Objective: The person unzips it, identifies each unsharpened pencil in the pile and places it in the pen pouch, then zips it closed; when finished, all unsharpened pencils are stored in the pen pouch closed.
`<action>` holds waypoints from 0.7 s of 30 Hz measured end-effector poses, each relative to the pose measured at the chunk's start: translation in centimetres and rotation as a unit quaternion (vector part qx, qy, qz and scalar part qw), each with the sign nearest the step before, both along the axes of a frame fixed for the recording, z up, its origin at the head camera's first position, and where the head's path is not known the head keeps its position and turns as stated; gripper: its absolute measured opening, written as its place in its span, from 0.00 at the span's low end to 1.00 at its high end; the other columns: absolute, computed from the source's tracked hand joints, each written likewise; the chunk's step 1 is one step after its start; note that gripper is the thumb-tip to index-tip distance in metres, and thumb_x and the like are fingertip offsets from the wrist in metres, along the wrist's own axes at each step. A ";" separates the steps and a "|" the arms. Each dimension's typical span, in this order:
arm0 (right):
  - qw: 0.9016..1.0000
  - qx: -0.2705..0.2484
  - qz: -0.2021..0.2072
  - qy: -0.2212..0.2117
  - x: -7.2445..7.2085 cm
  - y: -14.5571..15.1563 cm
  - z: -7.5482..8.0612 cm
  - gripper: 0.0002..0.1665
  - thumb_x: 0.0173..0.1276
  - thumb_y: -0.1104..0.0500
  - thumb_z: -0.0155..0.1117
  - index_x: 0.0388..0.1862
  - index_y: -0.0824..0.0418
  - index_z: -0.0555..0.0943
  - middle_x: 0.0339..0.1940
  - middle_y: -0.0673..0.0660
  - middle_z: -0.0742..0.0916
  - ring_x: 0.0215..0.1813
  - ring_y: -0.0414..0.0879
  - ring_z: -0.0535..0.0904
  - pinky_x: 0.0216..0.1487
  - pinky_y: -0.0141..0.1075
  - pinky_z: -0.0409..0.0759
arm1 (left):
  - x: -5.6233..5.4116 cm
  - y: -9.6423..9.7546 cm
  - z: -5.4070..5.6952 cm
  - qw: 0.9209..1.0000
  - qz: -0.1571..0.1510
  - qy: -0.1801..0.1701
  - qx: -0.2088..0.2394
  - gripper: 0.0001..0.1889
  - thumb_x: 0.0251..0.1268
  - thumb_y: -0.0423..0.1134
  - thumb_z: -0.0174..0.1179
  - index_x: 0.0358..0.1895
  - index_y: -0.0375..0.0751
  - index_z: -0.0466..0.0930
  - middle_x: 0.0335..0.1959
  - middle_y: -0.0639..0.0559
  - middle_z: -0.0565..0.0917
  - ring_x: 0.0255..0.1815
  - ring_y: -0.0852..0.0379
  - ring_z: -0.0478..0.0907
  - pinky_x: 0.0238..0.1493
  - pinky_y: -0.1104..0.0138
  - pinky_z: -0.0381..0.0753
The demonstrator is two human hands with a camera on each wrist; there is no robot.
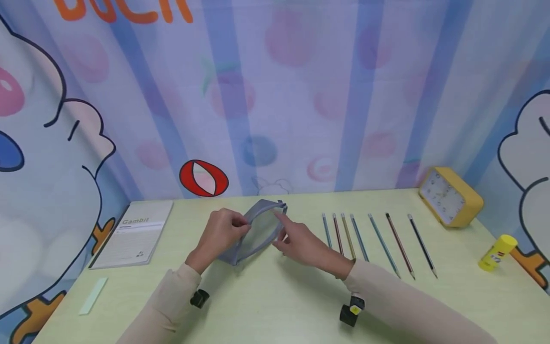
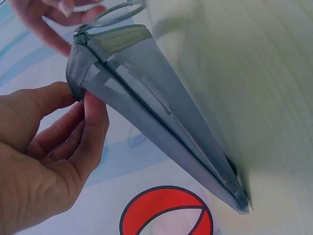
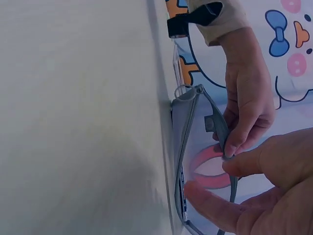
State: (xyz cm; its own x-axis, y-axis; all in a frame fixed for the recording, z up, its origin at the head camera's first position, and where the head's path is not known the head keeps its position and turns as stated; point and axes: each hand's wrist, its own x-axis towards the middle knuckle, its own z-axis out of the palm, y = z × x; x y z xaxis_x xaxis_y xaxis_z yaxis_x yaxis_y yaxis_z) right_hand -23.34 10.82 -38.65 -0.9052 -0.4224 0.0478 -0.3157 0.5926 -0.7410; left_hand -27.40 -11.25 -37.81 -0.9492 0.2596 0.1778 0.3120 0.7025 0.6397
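A grey-blue mesh zip pouch (image 1: 258, 231) is held up over the table, its zipped mouth spread wide. With thumb and fingertips, my left hand (image 1: 221, 234) pinches one side of the rim; the left wrist view shows this pinch at the corner of the pouch (image 2: 146, 107). My right hand (image 1: 301, 241) is at the other side of the mouth. In the right wrist view, two fingers of the right hand (image 3: 264, 186) are spread apart, touching or close to the rim. A thin loop (image 3: 185, 93) hangs at the pouch's end.
Several pencils (image 1: 382, 243) lie in a row on the table (image 1: 275, 306), right of the pouch. A yellow clock (image 1: 451, 197) and a yellow glue stick (image 1: 497, 253) stand farther right. To the left lie a notebook (image 1: 133, 234) and a pale green strip (image 1: 93, 296). A printed curtain (image 1: 292, 119) hangs behind.
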 end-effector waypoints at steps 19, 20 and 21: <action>0.985 0.125 -0.111 0.044 1.7 10.3 0.8 0.41 0.72 0.64 0.61 0.78 0.75 0.55 0.52 0.70 0.82 0.47 0.57 0.80 0.43 0.47 0.79 | 0.1 -0.2 0.3 1.000 0.009 0.004 0.000 0.05 0.60 0.35 0.70 0.37 0.38 0.91 0.30 0.50 0.90 0.26 0.62 0.83 0.32 0.67 0.85; 0.985 0.126 -0.113 0.040 1.8 10.7 0.6 0.41 0.72 0.64 0.60 0.77 0.76 0.55 0.54 0.72 0.81 0.50 0.61 0.80 0.45 0.48 0.80 | 0.0 -0.2 0.2 1.000 0.009 0.003 0.001 0.05 0.60 0.35 0.71 0.38 0.38 0.91 0.30 0.49 0.90 0.26 0.62 0.83 0.32 0.67 0.85; 0.984 0.131 -0.115 0.041 1.8 11.0 0.5 0.40 0.72 0.64 0.60 0.77 0.77 0.55 0.57 0.74 0.81 0.55 0.64 0.80 0.49 0.51 0.81 | 0.0 -0.2 0.2 1.000 0.010 0.001 0.002 0.05 0.60 0.35 0.70 0.38 0.38 0.91 0.30 0.49 0.90 0.25 0.62 0.83 0.32 0.67 0.85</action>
State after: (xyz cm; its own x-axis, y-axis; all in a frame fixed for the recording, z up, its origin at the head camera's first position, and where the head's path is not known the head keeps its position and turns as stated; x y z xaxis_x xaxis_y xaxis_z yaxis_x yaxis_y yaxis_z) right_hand -21.56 21.78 -38.19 -0.9759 -0.2141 0.0412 -0.2030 0.8230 -0.5305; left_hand -27.37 -11.45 -37.61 -0.9538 0.2396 0.1812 0.2993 0.7060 0.6418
